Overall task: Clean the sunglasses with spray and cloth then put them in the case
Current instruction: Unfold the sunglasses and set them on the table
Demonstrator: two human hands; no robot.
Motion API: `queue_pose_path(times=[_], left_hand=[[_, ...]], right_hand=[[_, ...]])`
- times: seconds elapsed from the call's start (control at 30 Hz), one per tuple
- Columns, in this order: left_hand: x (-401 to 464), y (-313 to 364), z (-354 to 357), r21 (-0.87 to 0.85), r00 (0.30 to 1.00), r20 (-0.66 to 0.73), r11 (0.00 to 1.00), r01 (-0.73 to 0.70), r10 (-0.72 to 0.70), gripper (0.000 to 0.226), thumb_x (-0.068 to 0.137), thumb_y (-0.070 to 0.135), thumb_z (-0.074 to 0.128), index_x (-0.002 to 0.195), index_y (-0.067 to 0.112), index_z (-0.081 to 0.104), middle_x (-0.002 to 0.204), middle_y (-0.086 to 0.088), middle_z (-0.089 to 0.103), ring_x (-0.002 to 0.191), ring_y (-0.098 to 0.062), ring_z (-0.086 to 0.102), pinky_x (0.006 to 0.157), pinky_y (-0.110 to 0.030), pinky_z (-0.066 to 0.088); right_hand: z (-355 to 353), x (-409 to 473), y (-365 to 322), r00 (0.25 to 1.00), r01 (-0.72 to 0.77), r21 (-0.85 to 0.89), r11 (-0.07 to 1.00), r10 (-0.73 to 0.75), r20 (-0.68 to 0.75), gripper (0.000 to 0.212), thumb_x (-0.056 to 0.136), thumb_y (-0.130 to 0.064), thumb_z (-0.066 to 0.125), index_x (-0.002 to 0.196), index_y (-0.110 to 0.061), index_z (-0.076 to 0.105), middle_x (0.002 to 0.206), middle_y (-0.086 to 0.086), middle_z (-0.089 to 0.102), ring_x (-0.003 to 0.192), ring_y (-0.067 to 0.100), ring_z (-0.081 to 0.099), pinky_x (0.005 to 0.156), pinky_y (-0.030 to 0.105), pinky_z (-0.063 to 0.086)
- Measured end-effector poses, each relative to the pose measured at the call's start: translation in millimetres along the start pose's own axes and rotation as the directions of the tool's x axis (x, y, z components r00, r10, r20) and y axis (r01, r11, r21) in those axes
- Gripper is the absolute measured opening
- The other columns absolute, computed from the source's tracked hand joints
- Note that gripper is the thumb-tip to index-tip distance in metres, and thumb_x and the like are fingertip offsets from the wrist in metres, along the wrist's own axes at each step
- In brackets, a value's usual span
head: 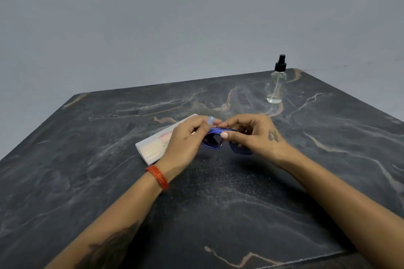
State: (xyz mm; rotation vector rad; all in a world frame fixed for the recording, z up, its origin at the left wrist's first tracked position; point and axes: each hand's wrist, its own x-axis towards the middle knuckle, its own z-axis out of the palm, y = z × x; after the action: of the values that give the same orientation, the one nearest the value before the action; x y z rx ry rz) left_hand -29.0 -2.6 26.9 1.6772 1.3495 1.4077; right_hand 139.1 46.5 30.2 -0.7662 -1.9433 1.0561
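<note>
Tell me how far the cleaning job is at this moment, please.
Done: nothing can be confirmed; no cloth is visible, and the spray bottle stands apart at the far corner. In hand: both hands, left and right, hold the sunglasses above the table. Left: at least putting them in the case, which lies closed beside them.

Both hands [185, 137] [255, 131] grip blue sunglasses [215, 141] w/ fingers.
</note>
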Motion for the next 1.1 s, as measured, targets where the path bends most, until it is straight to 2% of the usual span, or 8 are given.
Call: queue_pose_path(times=[0.23, 0.4, 0.53, 0.63, 0.7, 0.8, 0.9, 1.1], left_hand=[[2.8, -4.2, -13.1, 0.248, 0.989, 0.063, 0.958, -0.145, 0.134, 0.010, 0.077, 0.035, 0.065, 0.080, 0.027, 0.071, 0.083, 0.001, 0.064, 0.080, -0.012, 0.060, 0.069, -0.029, 0.051], [4.1, 1.3, -18.6, 0.029, 0.988, 0.142, 0.997, 0.065, -0.068, 0.018, 0.078, 0.022, 0.066, 0.084, 0.007, 0.074, 0.061, 0.014, 0.056, 0.056, 0.002, 0.047, 0.055, -0.008, 0.033], [4.6, -1.3, -25.3, -0.169, 0.952, 0.237, 0.956, 0.239, -0.196, 0.021, 0.071, 0.027, 0.065, 0.076, 0.007, 0.072, 0.064, 0.009, 0.063, 0.068, -0.005, 0.052, 0.066, -0.018, 0.038], [4.4, -3.1, -26.5, -0.205, 0.941, 0.248, 0.937, 0.284, -0.231, 0.039, 0.071, 0.033, 0.066, 0.089, -0.001, 0.070, 0.093, -0.022, 0.068, 0.088, -0.022, 0.055, 0.082, -0.033, 0.040], [3.5, -3.2, -25.0, -0.234, 0.936, 0.250, 0.922, 0.307, -0.248, 0.048, 0.070, 0.034, 0.066, 0.098, -0.006, 0.066, 0.098, -0.025, 0.065, 0.089, -0.023, 0.055, 0.081, -0.030, 0.043], [3.1, -1.5, -22.3, -0.301, 0.924, 0.278, 0.890, 0.343, -0.262, 0.026, 0.071, 0.030, 0.062, 0.085, 0.009, 0.070, 0.082, -0.003, 0.068, 0.076, -0.010, 0.058, 0.067, -0.018, 0.048], [4.0, -3.3, -23.3, -0.401, 0.922, 0.278, 0.840, 0.365, -0.268, 0.016, 0.074, 0.029, 0.058, 0.076, 0.017, 0.067, 0.074, 0.004, 0.065, 0.069, -0.006, 0.056, 0.066, -0.020, 0.044], [5.5, -6.9, -23.9, -0.448, 0.922, 0.279, 0.812, 0.373, -0.270, 0.015, 0.080, 0.026, 0.055, 0.087, 0.013, 0.058, 0.078, 0.000, 0.054, 0.069, -0.005, 0.053, 0.060, -0.018, 0.046]], right_hand=[[-13.1, -1.2, -6.0, 0.995, -0.090, 0.060, 0.994, 0.087, 0.046, 0.007, 0.078, -0.013, 0.073, 0.085, -0.015, 0.074, 0.063, 0.007, 0.066, 0.054, 0.012, 0.052, 0.049, 0.016, 0.038], [-27.8, -1.9, -9.2, 0.936, -0.287, 0.229, 0.930, 0.221, 0.273, 0.023, 0.093, -0.017, 0.052, 0.103, -0.007, 0.069, 0.083, 0.010, 0.072, 0.063, 0.008, 0.060, 0.053, 0.016, 0.047], [-39.8, -1.1, -11.2, 0.846, -0.460, 0.428, 0.778, 0.239, 0.476, 0.029, 0.089, -0.003, 0.050, 0.115, -0.003, 0.062, 0.099, 0.019, 0.070, 0.072, 0.012, 0.067, 0.060, 0.019, 0.054], [-44.0, -1.4, -8.9, 0.826, -0.455, 0.471, 0.756, 0.160, 0.541, 0.038, 0.083, 0.005, 0.054, 0.120, -0.002, 0.060, 0.107, 0.021, 0.068, 0.081, 0.014, 0.067, 0.066, 0.018, 0.054], [-45.2, -1.2, -6.0, 0.832, -0.431, 0.439, 0.789, 0.159, 0.531, 0.044, 0.076, 0.009, 0.056, 0.119, -0.002, 0.060, 0.104, 0.019, 0.069, 0.081, 0.014, 0.067, 0.066, 0.018, 0.053], [-44.9, -1.3, -3.5, 0.836, -0.437, 0.399, 0.806, 0.201, 0.510, 0.047, 0.070, 0.012, 0.059, 0.115, -0.002, 0.064, 0.096, 0.015, 0.072, 0.079, 0.015, 0.070, 0.066, 0.019, 0.055], [-43.7, -1.2, -4.8, 0.862, -0.432, 0.429, 0.793, 0.223, 0.456, 0.043, 0.071, 0.019, 0.059, 0.107, -0.001, 0.069, 0.084, 0.010, 0.072, 0.074, 0.012, 0.068, 0.061, 0.017, 0.053], [-51.4, 4.0, -9.1, 0.952, -0.283, 0.665, 0.691, 0.285, 0.108, 0.039, 0.078, 0.019, 0.045, 0.100, -0.003, 0.067, 0.068, -0.002, 0.061, 0.068, 0.010, 0.063, 0.071, 0.022, 0.057]])
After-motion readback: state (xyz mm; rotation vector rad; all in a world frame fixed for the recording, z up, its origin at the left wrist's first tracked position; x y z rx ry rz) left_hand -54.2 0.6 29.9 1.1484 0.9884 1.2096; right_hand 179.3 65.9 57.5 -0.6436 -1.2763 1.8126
